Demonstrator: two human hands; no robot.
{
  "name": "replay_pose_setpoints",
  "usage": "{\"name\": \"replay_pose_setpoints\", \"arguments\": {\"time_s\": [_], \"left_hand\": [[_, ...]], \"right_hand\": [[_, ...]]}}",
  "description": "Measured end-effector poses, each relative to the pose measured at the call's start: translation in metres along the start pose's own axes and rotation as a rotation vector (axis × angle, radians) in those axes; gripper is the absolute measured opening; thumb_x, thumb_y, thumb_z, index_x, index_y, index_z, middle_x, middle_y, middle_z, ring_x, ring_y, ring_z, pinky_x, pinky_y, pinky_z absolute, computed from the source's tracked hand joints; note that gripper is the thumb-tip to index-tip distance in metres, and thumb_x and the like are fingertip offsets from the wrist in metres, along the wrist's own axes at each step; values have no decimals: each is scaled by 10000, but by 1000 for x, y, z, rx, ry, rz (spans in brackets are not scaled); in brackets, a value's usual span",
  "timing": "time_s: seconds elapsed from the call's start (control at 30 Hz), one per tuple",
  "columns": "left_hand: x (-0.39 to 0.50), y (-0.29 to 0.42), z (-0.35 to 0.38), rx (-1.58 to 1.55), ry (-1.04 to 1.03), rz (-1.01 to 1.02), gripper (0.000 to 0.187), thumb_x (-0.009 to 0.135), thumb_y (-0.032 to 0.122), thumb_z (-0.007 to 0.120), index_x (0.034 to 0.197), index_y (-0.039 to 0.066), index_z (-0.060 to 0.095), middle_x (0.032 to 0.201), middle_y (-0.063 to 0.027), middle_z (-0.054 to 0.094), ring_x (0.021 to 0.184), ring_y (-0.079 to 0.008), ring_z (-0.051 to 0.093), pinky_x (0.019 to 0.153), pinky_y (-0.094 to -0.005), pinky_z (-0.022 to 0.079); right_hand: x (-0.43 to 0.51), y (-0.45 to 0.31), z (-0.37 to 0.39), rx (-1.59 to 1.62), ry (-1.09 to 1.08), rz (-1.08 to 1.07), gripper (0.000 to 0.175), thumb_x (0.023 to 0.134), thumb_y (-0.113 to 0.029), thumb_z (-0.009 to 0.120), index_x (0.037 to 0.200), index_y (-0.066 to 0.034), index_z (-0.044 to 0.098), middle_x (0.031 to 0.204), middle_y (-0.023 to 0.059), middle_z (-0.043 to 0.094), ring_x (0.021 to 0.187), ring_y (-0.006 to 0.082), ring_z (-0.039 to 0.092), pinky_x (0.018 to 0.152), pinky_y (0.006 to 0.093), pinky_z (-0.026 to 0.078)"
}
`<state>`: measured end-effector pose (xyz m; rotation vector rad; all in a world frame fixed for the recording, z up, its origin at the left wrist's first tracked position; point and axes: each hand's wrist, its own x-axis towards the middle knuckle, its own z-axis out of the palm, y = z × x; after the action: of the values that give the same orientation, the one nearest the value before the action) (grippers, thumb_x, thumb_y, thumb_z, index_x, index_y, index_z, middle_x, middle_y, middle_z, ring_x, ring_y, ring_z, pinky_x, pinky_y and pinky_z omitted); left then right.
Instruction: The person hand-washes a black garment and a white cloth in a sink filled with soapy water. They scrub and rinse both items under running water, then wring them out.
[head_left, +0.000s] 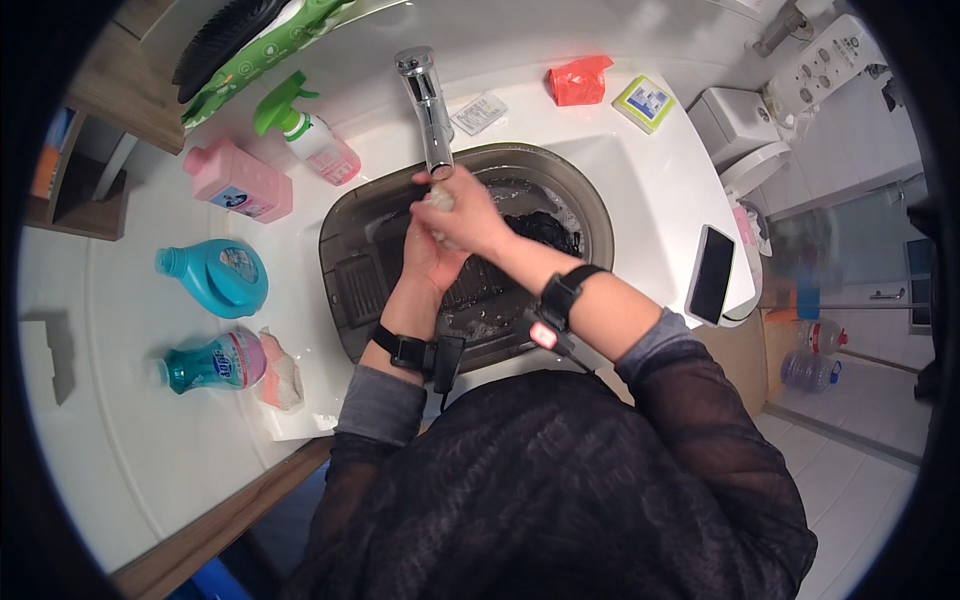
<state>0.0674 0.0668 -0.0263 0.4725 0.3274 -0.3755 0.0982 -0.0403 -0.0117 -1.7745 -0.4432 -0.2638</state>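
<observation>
Under the chrome faucet (431, 112), my two hands come together over a grey plastic washbasin (600, 247). Between them is a wet, pale, crumpled item (442, 198) that looks like cloth; the fingers hide much of it. My right hand (472, 214) grips it from above, just below the spout. Palm up, my left hand (433, 255) is closed around its lower part. Dark wet fabric (544, 229) lies in the basin to the right of my hands, with suds and some water. The basin has ribbed washboard areas and sits in the white sink (637, 202).
Left of the basin are a spray bottle (322, 146), a pink bottle (247, 184), a blue detergent jug (225, 277), a teal bottle (217, 364) and a sponge cloth (281, 375). A red plastic bag (577, 81), a green-edged packet (645, 103) and a phone (711, 274) lie rightward.
</observation>
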Motion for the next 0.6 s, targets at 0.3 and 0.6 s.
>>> {"name": "replay_pose_setpoints", "arguments": {"time_s": [0.3,0.6], "left_hand": [[0,16,-6,-110,-130,12,594,943,488,440,1360,65,455,1311,-183,548,1235,-374,509,1056,-545,393],[-1,19,-6,-146,-184,71,498,974,416,411,1322,70,488,1328,-128,549,1261,-329,493,1056,-572,365]], "right_hand": [[-19,-37,1,-356,-189,-339,375,754,-212,677,1095,-70,613,1174,167,592,1107,388,538,957,470,424],[-15,-20,-20,-170,-208,-25,432,823,-287,635,1182,-54,575,1255,242,513,1234,431,455,1062,476,369]]}}
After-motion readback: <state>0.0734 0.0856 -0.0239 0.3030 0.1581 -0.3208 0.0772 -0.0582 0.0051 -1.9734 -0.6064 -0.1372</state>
